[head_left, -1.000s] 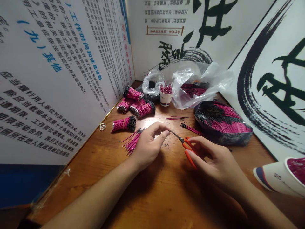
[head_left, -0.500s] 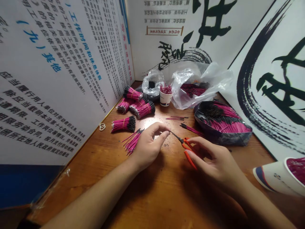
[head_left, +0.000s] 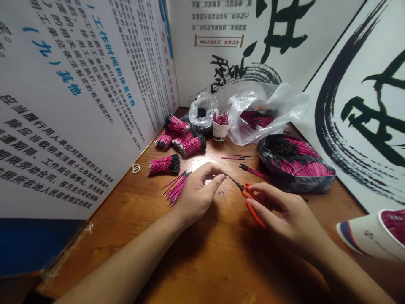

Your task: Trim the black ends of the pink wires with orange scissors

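Head view: my right hand grips a pair of orange-handled snips, the handles held slightly apart among my fingers. The long axis of the snips runs diagonally from near right to far left, with the narrow dark blades pointing at my left hand. The blade tips end just beside the thumb and forefinger of that hand, which are closed in a pinch; anything held there is too fine to make out, so I cannot confirm a wire. My left hand is therefore nearer the tips, and my right hand holds the handle end. Dark specks lie on the wooden table beneath the gap between my hands. A loose handful of magenta wires lies just beside my left hand, with a banded wire bundle farther left. A bag of magenta wires sits to the far right of the snips.
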A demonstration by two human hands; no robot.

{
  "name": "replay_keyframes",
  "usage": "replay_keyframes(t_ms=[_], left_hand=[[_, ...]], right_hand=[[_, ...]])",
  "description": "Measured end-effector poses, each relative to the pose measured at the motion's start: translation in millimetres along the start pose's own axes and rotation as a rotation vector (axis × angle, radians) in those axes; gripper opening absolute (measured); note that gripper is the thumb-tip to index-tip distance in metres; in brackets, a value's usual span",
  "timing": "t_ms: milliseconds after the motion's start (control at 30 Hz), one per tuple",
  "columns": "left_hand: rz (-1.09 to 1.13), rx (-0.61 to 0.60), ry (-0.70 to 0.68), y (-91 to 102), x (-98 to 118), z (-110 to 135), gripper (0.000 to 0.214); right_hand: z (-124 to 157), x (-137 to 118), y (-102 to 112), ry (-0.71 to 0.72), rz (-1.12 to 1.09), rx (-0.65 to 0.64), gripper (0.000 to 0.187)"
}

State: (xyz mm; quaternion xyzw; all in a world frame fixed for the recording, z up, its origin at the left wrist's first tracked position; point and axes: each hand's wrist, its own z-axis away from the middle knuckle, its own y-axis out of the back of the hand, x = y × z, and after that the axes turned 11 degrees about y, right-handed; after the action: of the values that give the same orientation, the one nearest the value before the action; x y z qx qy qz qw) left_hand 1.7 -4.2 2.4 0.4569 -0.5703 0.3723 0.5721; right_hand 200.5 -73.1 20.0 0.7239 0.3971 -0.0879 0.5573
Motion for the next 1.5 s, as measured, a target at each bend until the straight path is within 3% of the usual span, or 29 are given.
replay_keyframes(t_ms=[1500], left_hand=[[-0.013,-0.011,-0.008,0.2,1.3,1.0,0.01]], right_hand=[[-0.4,0.7,0.2,0.032,0.049,0.011,0.016]])
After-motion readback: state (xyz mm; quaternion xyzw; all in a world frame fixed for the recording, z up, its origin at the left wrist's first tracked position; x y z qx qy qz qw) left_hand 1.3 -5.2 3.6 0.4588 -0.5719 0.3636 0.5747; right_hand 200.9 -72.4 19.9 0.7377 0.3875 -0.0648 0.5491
